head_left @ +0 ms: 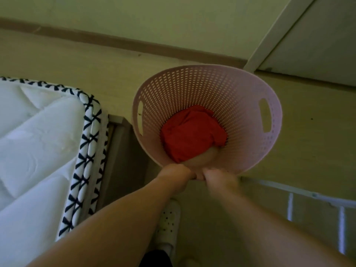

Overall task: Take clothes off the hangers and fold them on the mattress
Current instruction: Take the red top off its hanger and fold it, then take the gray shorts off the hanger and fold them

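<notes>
Left of the basket (pixel 231 93), the mattress (pixel 28 151) shows no folded clothes. The left hand (pixel 176 175) grips the basket's near rim. Red clothing (pixel 190 135) lies bunched inside at the bottom. The blurred right hand (pixel 217 179) seems to grip the rim too. No hangers are in view, and folding looks unstarted.

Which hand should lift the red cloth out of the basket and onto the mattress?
Probably the left hand. Both hands grip the basket's near rim, about equally close to the red cloth, but the mattress lies on the left side, so the right hand can steady the basket.
</notes>
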